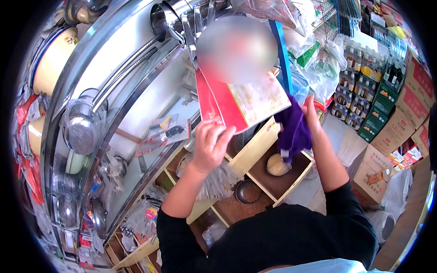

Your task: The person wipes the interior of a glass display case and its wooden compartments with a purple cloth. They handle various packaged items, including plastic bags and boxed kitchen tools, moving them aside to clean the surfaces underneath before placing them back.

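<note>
My left hand (pixel 212 145) pinches the lower edge of a red printed booklet (pixel 235 105) between thumb and fingers. Its pages are partly spread, with a pale pictured panel on the right side, and a blurred patch covers its upper part. A purple cloth (pixel 293 131) with a small white tag hangs from my right hand (pixel 310 114), just right of the booklet's lower corner. The cloth hides most of the fingers of that hand. Below the cloth, a bowl (pixel 278 164) of pale yellow grain sits in a wooden bin (pixel 259 170).
Glass shelves (pixel 133 85) with metal pans (pixel 80 131) and ladles curve along the left. A dark bowl (pixel 248 191) lies on brown grain in another bin. Bottle packs (pixel 355 82) and cardboard boxes (pixel 372 174) are stacked at right. Plastic bags (pixel 322 68) hang near my right hand.
</note>
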`<state>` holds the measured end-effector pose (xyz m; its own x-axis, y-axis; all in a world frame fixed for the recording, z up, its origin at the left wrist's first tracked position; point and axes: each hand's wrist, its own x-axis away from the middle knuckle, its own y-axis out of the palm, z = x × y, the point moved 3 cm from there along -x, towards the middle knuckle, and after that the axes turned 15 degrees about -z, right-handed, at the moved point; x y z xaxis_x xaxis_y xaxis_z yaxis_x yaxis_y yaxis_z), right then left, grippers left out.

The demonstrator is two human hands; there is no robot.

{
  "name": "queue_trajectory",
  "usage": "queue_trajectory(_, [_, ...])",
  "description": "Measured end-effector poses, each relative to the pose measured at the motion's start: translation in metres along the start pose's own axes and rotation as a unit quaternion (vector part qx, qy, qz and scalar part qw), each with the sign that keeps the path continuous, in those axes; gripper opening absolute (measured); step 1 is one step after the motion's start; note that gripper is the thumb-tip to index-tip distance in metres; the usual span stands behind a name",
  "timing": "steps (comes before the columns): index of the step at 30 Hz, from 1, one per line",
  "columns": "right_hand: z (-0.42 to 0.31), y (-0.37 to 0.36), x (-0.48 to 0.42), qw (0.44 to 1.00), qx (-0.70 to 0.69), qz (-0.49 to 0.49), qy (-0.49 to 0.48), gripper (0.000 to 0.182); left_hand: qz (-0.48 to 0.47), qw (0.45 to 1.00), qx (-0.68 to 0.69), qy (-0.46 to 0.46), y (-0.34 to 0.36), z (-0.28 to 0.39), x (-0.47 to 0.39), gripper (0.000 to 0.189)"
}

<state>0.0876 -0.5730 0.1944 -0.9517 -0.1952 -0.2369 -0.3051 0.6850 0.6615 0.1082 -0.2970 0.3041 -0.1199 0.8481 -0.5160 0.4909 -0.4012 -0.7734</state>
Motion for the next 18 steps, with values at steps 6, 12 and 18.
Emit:
queue_trajectory(6, [-0.02,0.023,-0.026,0.973,0.2,-0.086,0.082,0.057,-0.052,0.998,0.016,0.009,0.004,0.027,0.045,0.029])
queue_trajectory(12, [0.005,0.019,0.027,0.899,0.423,-0.06,0.094,0.029,-0.101,0.994,0.047,-0.006,0.014,0.056,0.087,0.029])
queue_trajectory(18, [0.05,-0.07,0.151,0.961,0.193,0.179,0.084,0.043,-0.073,0.985,0.153,-0.038,0.024,0.081,0.11,0.034])
